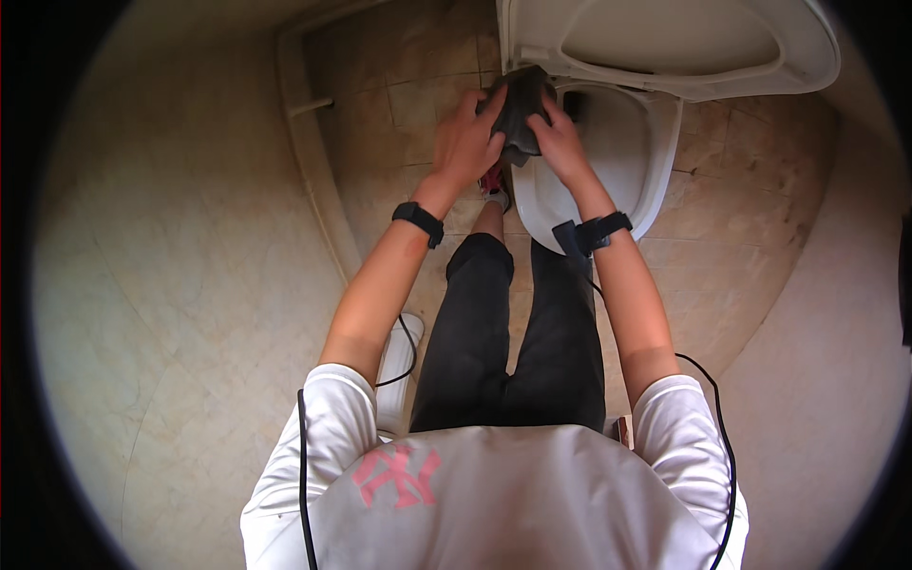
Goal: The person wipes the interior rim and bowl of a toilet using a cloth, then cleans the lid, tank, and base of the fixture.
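Observation:
Both my hands grip a dark grey cloth [521, 109] at the left rim of the white toilet bowl [662, 142]. My left hand [468, 142] closes on the cloth's left side, with its fingers bent over it. From the right, my right hand [560, 142] pinches the cloth's other side above the bowl. The raised toilet seat and lid [793, 71] stand behind the bowl. A small dark patch inside the bowl, beside my right fingers, is too unclear to name.
Tan tiles [731, 237] cover the floor around the toilet. A pale pipe [309, 106] juts out near the left wall [171, 285]. A white object [399, 366] lies beside my left leg. Black cables [712, 380] run along both my arms from the wristbands.

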Motion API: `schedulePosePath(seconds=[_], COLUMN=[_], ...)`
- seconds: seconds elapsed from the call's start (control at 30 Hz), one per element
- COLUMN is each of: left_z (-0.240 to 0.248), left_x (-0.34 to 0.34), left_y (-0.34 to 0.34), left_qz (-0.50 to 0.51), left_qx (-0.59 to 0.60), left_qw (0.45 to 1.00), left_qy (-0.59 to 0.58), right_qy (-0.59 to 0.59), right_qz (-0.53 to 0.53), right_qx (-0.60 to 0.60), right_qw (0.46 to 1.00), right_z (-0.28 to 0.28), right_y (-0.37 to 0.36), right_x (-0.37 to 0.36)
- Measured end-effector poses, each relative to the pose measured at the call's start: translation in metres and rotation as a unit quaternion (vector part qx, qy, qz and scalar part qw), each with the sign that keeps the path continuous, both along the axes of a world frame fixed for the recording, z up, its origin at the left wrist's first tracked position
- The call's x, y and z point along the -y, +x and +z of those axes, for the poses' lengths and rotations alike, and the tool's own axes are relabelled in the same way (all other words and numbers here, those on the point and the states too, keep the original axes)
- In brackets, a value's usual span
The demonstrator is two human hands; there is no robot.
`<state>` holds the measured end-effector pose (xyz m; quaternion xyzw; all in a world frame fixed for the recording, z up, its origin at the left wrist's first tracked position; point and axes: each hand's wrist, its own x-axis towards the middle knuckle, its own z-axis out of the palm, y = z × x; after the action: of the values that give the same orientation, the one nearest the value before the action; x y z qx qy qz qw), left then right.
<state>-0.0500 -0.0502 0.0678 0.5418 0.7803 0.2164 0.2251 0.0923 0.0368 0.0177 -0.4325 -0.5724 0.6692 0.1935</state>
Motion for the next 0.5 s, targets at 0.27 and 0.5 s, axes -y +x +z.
schedulePosePath(seconds=[0.27, 0.5], left_z=[-0.030, -0.008], left_x=[-0.030, -0.020], left_y=[0.006, 0.012], left_qz=[-0.037, 0.008], left_qx=[-0.010, -0.002], left_qw=[0.999, 1.000], left_qy=[-0.027, -0.028], right_qy=[-0.038, 0.134], right_qz=[-0.069, -0.071], right_qx=[0.125, 0.148], right_qw=[0.989, 0.977], right_z=[-0.045, -0.010], right_y=[-0.011, -0.019], right_x=[-0.022, -0.006])
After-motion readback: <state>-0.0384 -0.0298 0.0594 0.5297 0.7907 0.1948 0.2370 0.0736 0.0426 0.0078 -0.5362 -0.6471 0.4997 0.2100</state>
